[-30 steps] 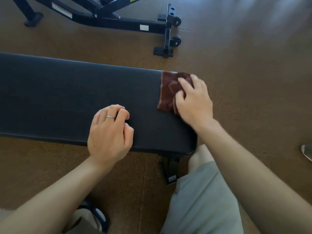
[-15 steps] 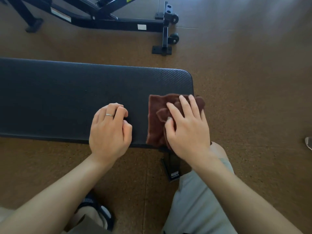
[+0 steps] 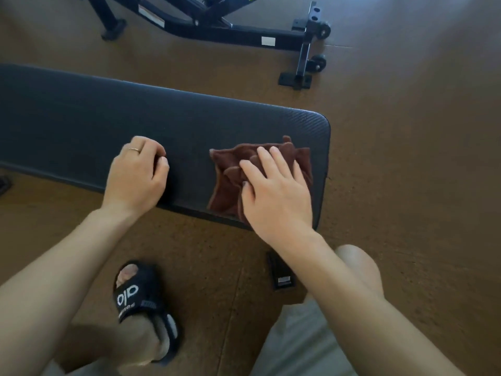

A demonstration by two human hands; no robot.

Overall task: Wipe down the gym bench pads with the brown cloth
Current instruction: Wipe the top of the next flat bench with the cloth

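1. Head view: a long black bench pad (image 3: 168,126) is seen running from the left edge to a rounded end at the right, its surface finely textured with a woven-looking pattern near that end.
2. A brown cloth (image 3: 227,172) is spread on the pad close to its right end, nearer the front edge than the back. It is dark reddish brown, soft and fleecy, crumpled into folds and ridges at the middle, with uneven corners poking out along its far side.
3. The right hand (image 3: 276,191) is laid palm-down on the cloth, fingers (image 3: 280,161) straight and slightly spread, so the cloth is pressed flat against the pad rather than gripped. The cloth's right part is hidden beneath the hand.
4. The left hand (image 3: 135,175) is rested on the pad's front edge, well to the left of the cloth. Its fingers are curled under into a loose fist and nothing is held in them. A thin ring (image 3: 134,150) is worn on one finger.
5. Brown flooring (image 3: 406,185) is seen around the bench. A black metal frame (image 3: 230,33) with small wheels stands beyond the pad.
6. Below the pad, a foot in a black slide sandal (image 3: 143,299) with white lettering is planted on the floor, and a bare knee (image 3: 355,264) and light shorts (image 3: 298,340) are visible at the lower right. A black bench foot (image 3: 280,275) is seen between them.
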